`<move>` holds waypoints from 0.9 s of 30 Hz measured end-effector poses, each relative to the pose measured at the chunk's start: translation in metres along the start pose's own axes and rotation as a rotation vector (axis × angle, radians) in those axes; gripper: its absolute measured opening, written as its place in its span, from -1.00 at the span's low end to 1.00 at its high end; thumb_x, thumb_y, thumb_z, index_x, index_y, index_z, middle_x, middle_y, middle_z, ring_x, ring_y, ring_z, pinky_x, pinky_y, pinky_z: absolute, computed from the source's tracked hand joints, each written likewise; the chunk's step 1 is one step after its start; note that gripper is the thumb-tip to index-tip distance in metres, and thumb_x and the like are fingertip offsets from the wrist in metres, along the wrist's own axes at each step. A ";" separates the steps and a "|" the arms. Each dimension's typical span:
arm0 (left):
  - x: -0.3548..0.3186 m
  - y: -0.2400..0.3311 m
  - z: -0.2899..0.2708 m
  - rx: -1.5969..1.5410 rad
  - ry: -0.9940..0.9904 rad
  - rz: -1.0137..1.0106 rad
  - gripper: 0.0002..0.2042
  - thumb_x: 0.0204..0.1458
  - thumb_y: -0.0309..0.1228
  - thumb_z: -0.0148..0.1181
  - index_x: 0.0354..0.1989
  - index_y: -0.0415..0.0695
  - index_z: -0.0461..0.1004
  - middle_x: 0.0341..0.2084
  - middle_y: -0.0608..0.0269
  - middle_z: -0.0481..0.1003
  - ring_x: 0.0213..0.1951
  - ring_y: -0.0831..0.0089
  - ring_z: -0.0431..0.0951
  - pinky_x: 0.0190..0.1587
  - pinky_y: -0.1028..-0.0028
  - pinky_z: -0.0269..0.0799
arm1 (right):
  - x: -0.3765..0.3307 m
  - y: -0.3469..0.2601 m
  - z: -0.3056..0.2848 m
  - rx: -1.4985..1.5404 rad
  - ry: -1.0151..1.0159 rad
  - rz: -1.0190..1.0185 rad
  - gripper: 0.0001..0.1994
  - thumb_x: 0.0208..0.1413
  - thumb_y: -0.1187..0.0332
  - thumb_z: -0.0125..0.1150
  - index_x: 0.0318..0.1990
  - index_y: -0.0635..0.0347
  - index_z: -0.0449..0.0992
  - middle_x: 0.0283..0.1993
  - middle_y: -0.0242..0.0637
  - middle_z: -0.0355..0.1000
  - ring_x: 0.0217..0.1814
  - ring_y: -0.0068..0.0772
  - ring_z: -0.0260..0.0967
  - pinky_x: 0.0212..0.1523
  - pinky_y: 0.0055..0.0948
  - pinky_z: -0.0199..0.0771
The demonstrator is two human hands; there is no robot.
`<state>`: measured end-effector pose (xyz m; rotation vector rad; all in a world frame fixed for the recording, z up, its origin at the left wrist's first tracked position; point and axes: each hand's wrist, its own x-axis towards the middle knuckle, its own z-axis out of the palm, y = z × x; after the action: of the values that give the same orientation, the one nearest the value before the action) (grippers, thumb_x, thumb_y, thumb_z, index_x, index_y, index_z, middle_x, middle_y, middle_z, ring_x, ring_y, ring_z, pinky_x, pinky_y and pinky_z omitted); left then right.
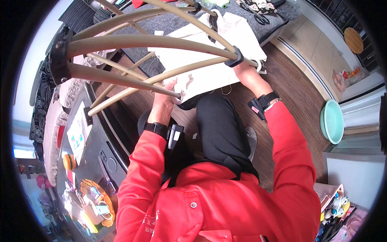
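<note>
A folding frame of beige metal tubes [141, 41] with black plastic joints rises in front of me and leans to the left. White fabric [193, 56] lies behind and under its tubes, partly over my lap and the grey sofa. My left hand [163, 101] is closed at the near edge of the fabric, beside a tube end [174, 94] that meets the fabric's corner. Beneath a black joint [234, 57], my right hand [246, 74] is closed on the lower tube close to the fabric's right corner. Its fingertips are partly hidden.
A grey table [94, 147] on my left carries an orange tray [105, 201] of small items and a toy burger [69, 162]. Scissors [262, 18] lie on the grey sofa [278, 25]. A mint-green basin [333, 122] stands at right, above a pink bin [328, 193] of toys.
</note>
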<state>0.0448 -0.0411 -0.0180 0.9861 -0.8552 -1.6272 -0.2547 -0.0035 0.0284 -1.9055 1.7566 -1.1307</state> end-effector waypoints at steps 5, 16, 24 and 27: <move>0.000 -0.006 -0.003 0.102 0.010 -0.088 -0.69 0.03 -0.36 0.18 -0.08 -0.23 0.39 -0.24 0.24 0.47 -0.25 0.42 0.49 -0.25 0.44 0.45 | 0.002 0.003 0.013 0.221 0.007 0.017 -0.79 0.18 0.38 -0.09 -0.21 0.31 0.44 -0.29 -0.16 0.45 -0.22 -0.36 0.37 -0.17 -0.40 0.37; -0.003 0.004 -0.009 0.089 -0.090 -0.219 -0.68 0.06 -0.36 0.16 -0.07 -0.30 0.41 -0.20 0.21 0.49 -0.18 0.42 0.48 -0.15 0.42 0.42 | -0.001 0.001 0.006 -0.127 -0.153 0.118 -0.79 0.15 0.18 0.00 -0.37 0.11 0.40 -0.59 -0.42 0.30 -0.53 -0.47 0.28 -0.43 -0.38 0.34; -0.025 0.008 0.004 0.052 -0.023 -0.127 -0.74 -0.01 -0.41 0.25 -0.16 -0.25 0.47 -0.32 0.25 0.51 -0.32 0.47 0.51 -0.34 0.49 0.42 | -0.014 -0.012 0.006 -0.025 -0.052 0.062 -0.90 0.08 0.34 0.11 -0.29 0.13 0.40 -0.39 -0.31 0.46 -0.32 -0.38 0.41 -0.33 -0.37 0.39; -0.026 0.009 0.006 0.080 0.056 -0.103 -0.73 -0.03 -0.40 0.26 -0.16 -0.24 0.47 -0.32 0.25 0.51 -0.33 0.47 0.51 -0.34 0.50 0.42 | -0.016 -0.029 0.001 0.032 -0.132 0.132 -0.79 0.14 0.28 0.05 -0.14 0.14 0.45 -0.30 -0.24 0.48 -0.22 -0.39 0.42 -0.18 -0.40 0.37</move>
<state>0.0466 -0.0176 -0.0025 1.1432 -0.8485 -1.6545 -0.2328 0.0174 0.0425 -1.7740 1.7530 -0.9586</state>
